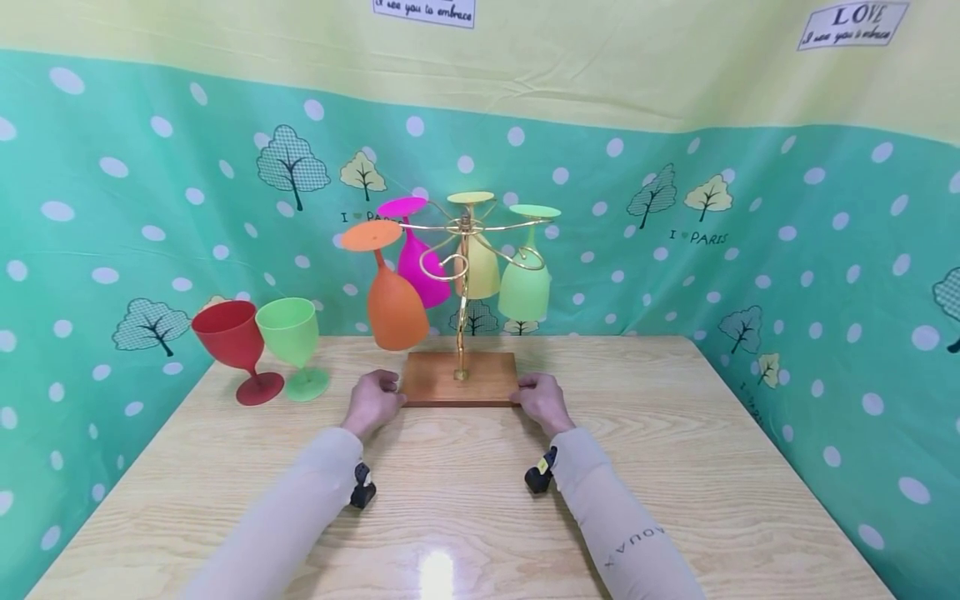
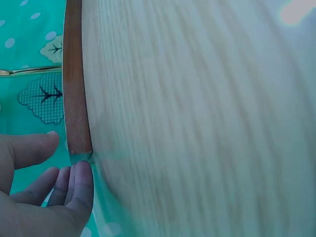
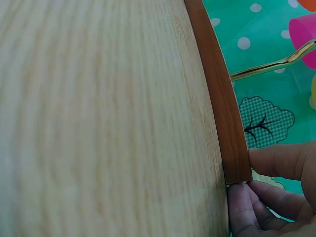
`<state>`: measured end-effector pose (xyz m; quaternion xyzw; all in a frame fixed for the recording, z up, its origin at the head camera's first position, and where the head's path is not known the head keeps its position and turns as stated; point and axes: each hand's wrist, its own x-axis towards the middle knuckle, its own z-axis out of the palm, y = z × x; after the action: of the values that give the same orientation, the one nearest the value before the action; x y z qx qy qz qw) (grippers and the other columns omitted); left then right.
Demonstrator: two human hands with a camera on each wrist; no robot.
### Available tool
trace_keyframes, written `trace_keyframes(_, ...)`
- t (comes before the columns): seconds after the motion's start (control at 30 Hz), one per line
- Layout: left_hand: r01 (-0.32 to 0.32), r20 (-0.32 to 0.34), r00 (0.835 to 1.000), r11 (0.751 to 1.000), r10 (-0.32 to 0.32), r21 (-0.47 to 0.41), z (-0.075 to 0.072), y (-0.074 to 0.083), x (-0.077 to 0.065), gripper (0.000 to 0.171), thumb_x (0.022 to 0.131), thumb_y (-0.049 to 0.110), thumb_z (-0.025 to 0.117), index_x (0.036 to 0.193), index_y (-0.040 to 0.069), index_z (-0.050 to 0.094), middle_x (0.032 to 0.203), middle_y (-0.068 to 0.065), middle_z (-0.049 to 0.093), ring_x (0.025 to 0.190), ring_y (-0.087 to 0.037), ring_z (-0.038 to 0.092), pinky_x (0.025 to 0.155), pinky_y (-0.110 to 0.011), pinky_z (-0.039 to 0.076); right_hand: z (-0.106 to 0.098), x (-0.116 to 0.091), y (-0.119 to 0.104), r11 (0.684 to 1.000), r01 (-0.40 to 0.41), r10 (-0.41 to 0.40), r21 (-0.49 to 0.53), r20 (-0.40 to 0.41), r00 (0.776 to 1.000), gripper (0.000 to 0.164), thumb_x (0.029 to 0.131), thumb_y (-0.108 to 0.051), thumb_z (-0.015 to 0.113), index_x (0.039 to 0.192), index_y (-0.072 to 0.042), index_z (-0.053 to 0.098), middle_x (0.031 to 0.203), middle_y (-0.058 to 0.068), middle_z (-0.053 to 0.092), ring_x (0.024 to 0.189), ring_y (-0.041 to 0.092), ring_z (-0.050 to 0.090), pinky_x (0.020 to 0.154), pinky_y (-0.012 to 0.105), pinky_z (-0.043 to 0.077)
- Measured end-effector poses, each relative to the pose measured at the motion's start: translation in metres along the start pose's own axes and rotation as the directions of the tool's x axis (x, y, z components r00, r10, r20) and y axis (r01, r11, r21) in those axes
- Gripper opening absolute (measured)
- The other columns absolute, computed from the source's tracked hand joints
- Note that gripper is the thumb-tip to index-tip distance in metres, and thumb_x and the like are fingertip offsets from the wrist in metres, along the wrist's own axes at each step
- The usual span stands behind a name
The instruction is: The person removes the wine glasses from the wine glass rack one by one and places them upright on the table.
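Note:
A wine glass rack with a brown wooden base (image 1: pixel 459 390) and a gold wire stand (image 1: pixel 462 317) stands on the table. Upside down from its arms hang an orange goblet (image 1: pixel 397 308), a magenta goblet (image 1: pixel 423 267), a yellow goblet (image 1: pixel 480 267) and a light green goblet (image 1: pixel 525 287). My left hand (image 1: pixel 372 402) is at the base's left end, fingertips right at the corner and thumb held apart. At the opposite end my right hand (image 1: pixel 545 402) pinches the base's corner (image 3: pixel 236 165), thumb on its upper edge and fingers against the end.
Upright at the table's left back are a red goblet (image 1: pixel 234 337) and another light green goblet (image 1: pixel 292 333), side by side. Behind the wood-grain table (image 1: pixel 480 517) hangs a dotted green curtain (image 1: pixel 622 267), which also runs along both sides.

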<state>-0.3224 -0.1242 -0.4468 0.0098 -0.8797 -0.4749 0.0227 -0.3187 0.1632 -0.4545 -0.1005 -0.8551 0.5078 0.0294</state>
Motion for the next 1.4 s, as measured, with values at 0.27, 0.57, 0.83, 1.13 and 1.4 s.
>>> trace_keyframes(0.27,0.045,-0.028,0.999,0.997,-0.047,-0.064,0.007,0.0,0.001,0.04,0.081,0.0,0.068,0.119,-0.008,0.059,0.109,-0.021,0.064,0.099,-0.031,0.061,0.085,-0.039,0.051,0.0,0.0,0.0,1.0,-0.001,0.001,0.0,0.002,1.0,0.034,0.082,-0.007,0.07,0.115,0.001,0.065,0.117,0.015,0.062,0.112,0.031,0.055,0.093,0.045,0.046)
trace_keyframes(0.57,0.055,-0.026,0.998,0.997,-0.056,-0.053,0.011,-0.002,0.002,0.036,0.079,-0.001,0.066,0.115,-0.007,0.062,0.107,-0.02,0.064,0.1,-0.031,0.06,0.085,-0.039,0.05,-0.016,-0.003,-0.005,0.999,-0.032,0.03,0.033,0.068,0.997,0.039,0.087,-0.013,0.066,0.123,0.0,0.059,0.115,0.015,0.062,0.101,0.028,0.059,0.084,0.04,0.051)
trace_keyframes(0.83,0.047,-0.037,0.998,0.998,-0.049,-0.043,0.012,-0.004,0.005,0.034,0.078,-0.002,0.066,0.112,-0.007,0.063,0.103,-0.019,0.065,0.095,-0.029,0.061,0.081,-0.037,0.051,-0.086,0.012,-0.055,0.997,0.052,-0.053,0.057,0.017,0.998,0.04,0.093,-0.017,0.057,0.13,-0.003,0.052,0.113,0.014,0.06,0.102,0.027,0.058,0.091,0.043,0.049)
trace_keyframes(1.13,0.053,-0.028,0.998,0.996,-0.055,-0.069,0.01,-0.001,0.003,0.035,0.078,-0.003,0.065,0.112,-0.007,0.063,0.105,-0.02,0.064,0.097,-0.029,0.06,0.081,-0.036,0.051,-0.149,0.025,-0.147,0.845,0.521,-0.531,-0.118,-0.294,0.795,0.024,0.093,-0.009,0.055,0.115,-0.003,0.062,0.101,0.011,0.063,0.088,0.02,0.058,0.077,0.03,0.051)
trace_keyframes(1.4,0.061,-0.029,0.998,0.995,-0.063,-0.073,0.008,0.0,0.002,0.035,0.078,-0.003,0.066,0.113,-0.008,0.062,0.107,-0.021,0.064,0.098,-0.03,0.059,0.083,-0.039,0.05,-0.167,0.037,-0.197,0.468,0.657,-0.785,-0.591,0.064,0.616,0.04,0.095,-0.003,0.052,0.135,-0.003,0.05,0.131,0.016,0.055,0.121,0.03,0.051,0.102,0.039,0.042)
